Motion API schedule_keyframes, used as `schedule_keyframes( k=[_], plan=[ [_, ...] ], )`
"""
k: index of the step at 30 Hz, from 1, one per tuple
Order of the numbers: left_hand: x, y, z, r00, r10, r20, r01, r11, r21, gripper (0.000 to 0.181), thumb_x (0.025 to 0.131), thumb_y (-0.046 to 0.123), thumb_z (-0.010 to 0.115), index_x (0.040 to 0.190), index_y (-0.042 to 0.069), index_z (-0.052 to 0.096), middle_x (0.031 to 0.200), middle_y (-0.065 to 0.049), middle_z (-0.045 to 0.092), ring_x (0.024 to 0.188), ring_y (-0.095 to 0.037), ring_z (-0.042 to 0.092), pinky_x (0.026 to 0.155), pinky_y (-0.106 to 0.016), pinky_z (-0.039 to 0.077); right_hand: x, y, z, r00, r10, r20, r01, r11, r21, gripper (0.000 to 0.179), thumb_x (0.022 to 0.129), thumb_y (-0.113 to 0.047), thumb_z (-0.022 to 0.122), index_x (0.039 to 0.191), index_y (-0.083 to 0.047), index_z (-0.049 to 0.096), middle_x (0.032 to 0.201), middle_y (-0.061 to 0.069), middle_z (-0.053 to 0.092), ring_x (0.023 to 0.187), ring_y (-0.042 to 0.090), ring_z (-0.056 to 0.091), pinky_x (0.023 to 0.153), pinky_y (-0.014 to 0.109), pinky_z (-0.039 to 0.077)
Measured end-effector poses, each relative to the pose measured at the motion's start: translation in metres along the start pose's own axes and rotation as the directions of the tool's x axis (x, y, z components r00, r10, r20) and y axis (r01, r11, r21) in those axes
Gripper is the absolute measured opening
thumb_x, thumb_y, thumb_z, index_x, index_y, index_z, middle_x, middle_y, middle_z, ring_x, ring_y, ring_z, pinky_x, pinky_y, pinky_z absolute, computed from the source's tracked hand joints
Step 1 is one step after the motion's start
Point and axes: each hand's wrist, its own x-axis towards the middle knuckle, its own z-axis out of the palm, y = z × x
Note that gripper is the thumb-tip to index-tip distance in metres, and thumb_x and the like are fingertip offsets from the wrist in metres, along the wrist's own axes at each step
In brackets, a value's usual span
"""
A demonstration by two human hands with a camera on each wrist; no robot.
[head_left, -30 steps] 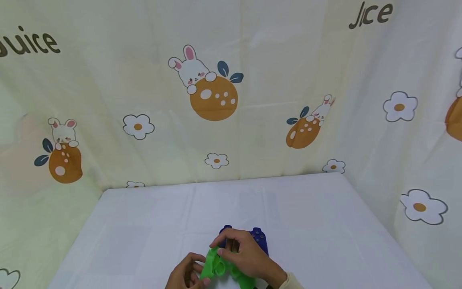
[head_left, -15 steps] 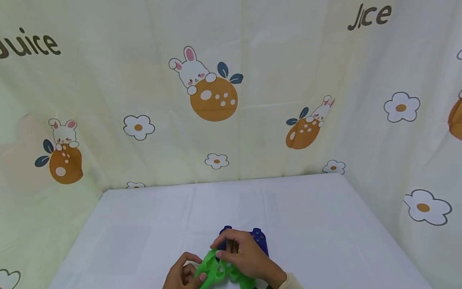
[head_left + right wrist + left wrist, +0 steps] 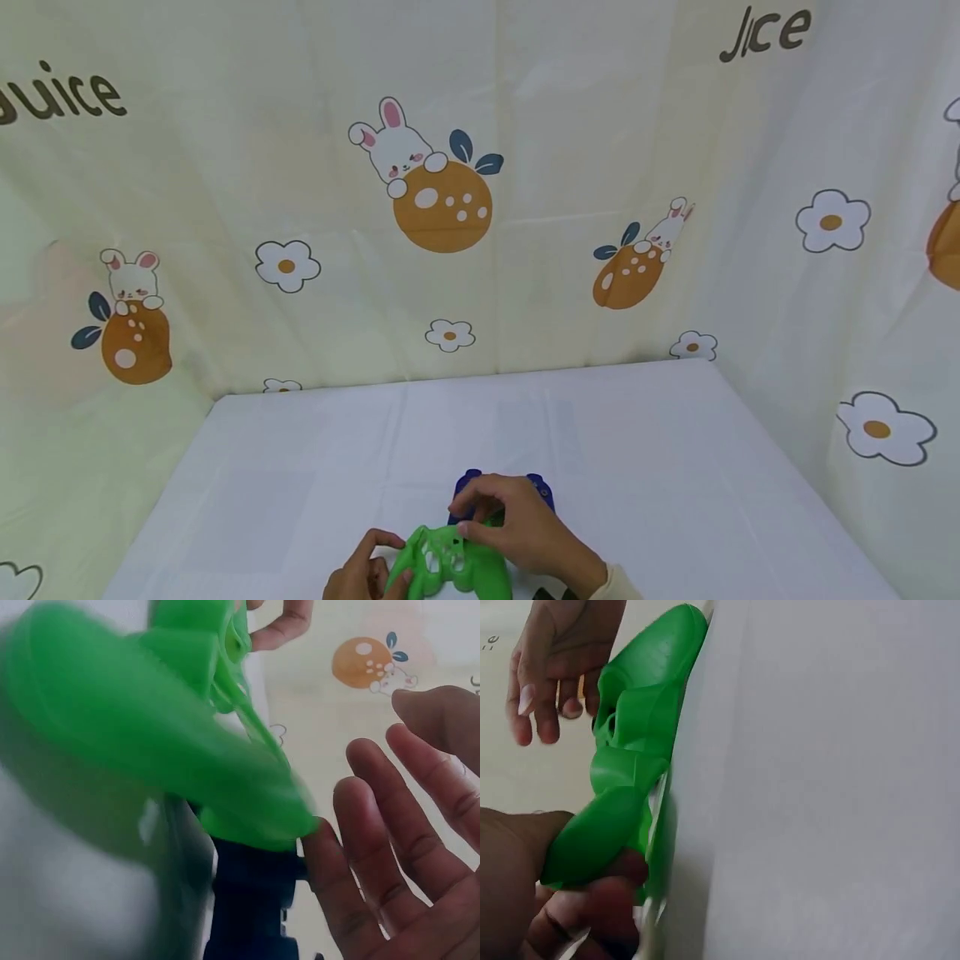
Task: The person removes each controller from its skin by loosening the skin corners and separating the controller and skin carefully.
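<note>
A green rubbery game controller cover [image 3: 487,571], with openings through its face, lies at the table's near edge in the head view. My left hand [image 3: 360,571] pinches its left grip between thumb and fingers, as the left wrist view also shows. Just behind the cover sits a blue game controller [image 3: 462,498], partly hidden by my right hand [image 3: 521,529]. That hand hovers over the cover's right upper side; its fingers [image 3: 375,817] are spread and hold nothing. One fingertip is close to the cover in the right wrist view; contact there is hard to tell.
A white table [image 3: 637,467] spreads out behind and beside the hands. Patterned cloth [image 3: 555,275] with rabbits, oranges and flowers hangs behind it and along both sides. Part of a dark object [image 3: 557,594] shows at the bottom edge by the right wrist.
The green cover has turned flatter and shifted left and nearer with my left hand. My right fingers have come off it. The blue controller has stayed roughly in place.
</note>
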Motion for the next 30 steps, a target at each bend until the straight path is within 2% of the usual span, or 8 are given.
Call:
schedule_keyframes(
  k=[3, 6, 12, 16, 19, 24, 26, 30],
  plan=[
    [-0.001, 0.000, -0.004, 1.000, 0.007, -0.009, -0.006, 0.998, 0.061, 0.037, 0.094, 0.031, 0.078, 0.121, 0.014, 0.061, 0.052, 0.014, 0.039, 0.043, -0.001, 0.033, 0.045, -0.019, 0.025, -0.001, 0.000, -0.003, 1.000, 0.017, 0.001, -0.017, 1.000, -0.025, 0.016, 0.096, -0.023, 0.080, 0.110, -0.017, 0.078, 0.103, -0.003, 0.077, 0.078, 0.004, 0.066, 0.073, 0.025, 0.059],
    [-0.002, 0.001, -0.008, 1.000, -0.001, -0.030, 0.004, 0.997, 0.081, 0.037, 0.093, 0.034, 0.079, 0.121, 0.017, 0.062, 0.050, 0.014, 0.036, 0.043, -0.002, 0.029, 0.045, -0.019, 0.022, -0.004, 0.001, -0.005, 1.000, 0.016, -0.013, -0.017, 0.999, -0.049, 0.014, 0.096, -0.022, 0.081, 0.109, -0.017, 0.078, 0.099, -0.005, 0.076, 0.073, 0.003, 0.063, 0.066, 0.025, 0.057],
    [-0.005, 0.006, -0.016, 0.997, 0.007, -0.081, -0.002, 0.998, 0.057, 0.044, 0.088, 0.032, 0.085, 0.122, 0.017, 0.062, 0.052, 0.012, 0.038, 0.043, -0.001, 0.031, 0.045, -0.018, 0.025, -0.011, -0.001, -0.003, 0.999, 0.014, -0.041, -0.017, 0.997, -0.072, 0.013, 0.095, -0.020, 0.081, 0.108, -0.017, 0.078, 0.097, -0.008, 0.075, 0.072, 0.002, 0.063, 0.065, 0.025, 0.058],
    [-0.005, 0.013, -0.017, 0.989, 0.059, -0.132, -0.057, 0.998, 0.022, 0.042, 0.086, 0.030, 0.088, 0.118, 0.018, 0.065, 0.055, 0.012, 0.041, 0.045, 0.001, 0.035, 0.046, -0.018, 0.031, -0.018, -0.003, -0.002, 0.998, -0.002, -0.055, -0.001, 0.998, -0.063, 0.015, 0.095, -0.020, 0.081, 0.109, -0.017, 0.078, 0.096, -0.007, 0.075, 0.072, 0.001, 0.062, 0.064, 0.024, 0.057],
    [-0.003, 0.017, -0.014, 0.972, 0.144, -0.186, -0.143, 0.990, 0.016, 0.037, 0.084, 0.025, 0.090, 0.114, 0.021, 0.068, 0.059, 0.015, 0.044, 0.048, 0.002, 0.039, 0.048, -0.019, 0.036, -0.026, 0.001, -0.001, 0.995, -0.048, -0.088, 0.041, 0.996, -0.080, 0.017, 0.095, -0.020, 0.081, 0.111, -0.016, 0.077, 0.096, -0.003, 0.075, 0.072, -0.002, 0.059, 0.062, 0.022, 0.055],
    [0.003, 0.022, -0.006, 0.918, 0.312, -0.244, -0.298, 0.950, 0.097, 0.035, 0.081, 0.019, 0.092, 0.107, 0.029, 0.070, 0.067, 0.024, 0.048, 0.056, 0.005, 0.043, 0.051, -0.019, 0.039, -0.041, 0.013, 0.003, 0.976, -0.159, -0.150, 0.137, 0.980, -0.147, 0.018, 0.094, -0.017, 0.083, 0.109, -0.013, 0.075, 0.095, 0.005, 0.077, 0.071, -0.007, 0.056, 0.059, 0.020, 0.052],
    [0.006, 0.024, -0.003, 0.902, 0.368, -0.224, -0.343, 0.929, 0.141, 0.035, 0.081, 0.021, 0.092, 0.106, 0.032, 0.069, 0.070, 0.027, 0.050, 0.061, 0.005, 0.043, 0.052, -0.019, 0.039, -0.047, 0.016, 0.005, 0.976, -0.141, -0.168, 0.113, 0.980, -0.165, 0.018, 0.092, -0.017, 0.084, 0.108, -0.013, 0.076, 0.094, 0.004, 0.077, 0.070, -0.007, 0.056, 0.059, 0.021, 0.052],
    [0.013, 0.030, 0.005, 0.873, 0.465, -0.148, -0.432, 0.877, 0.209, 0.036, 0.081, 0.026, 0.093, 0.107, 0.035, 0.069, 0.079, 0.026, 0.059, 0.073, 0.003, 0.047, 0.060, -0.020, 0.045, -0.057, 0.018, 0.007, 0.986, 0.002, -0.169, -0.031, 0.985, -0.170, 0.021, 0.090, -0.023, 0.086, 0.107, -0.016, 0.077, 0.093, -0.001, 0.074, 0.068, -0.006, 0.055, 0.060, 0.021, 0.051]
  ],
)
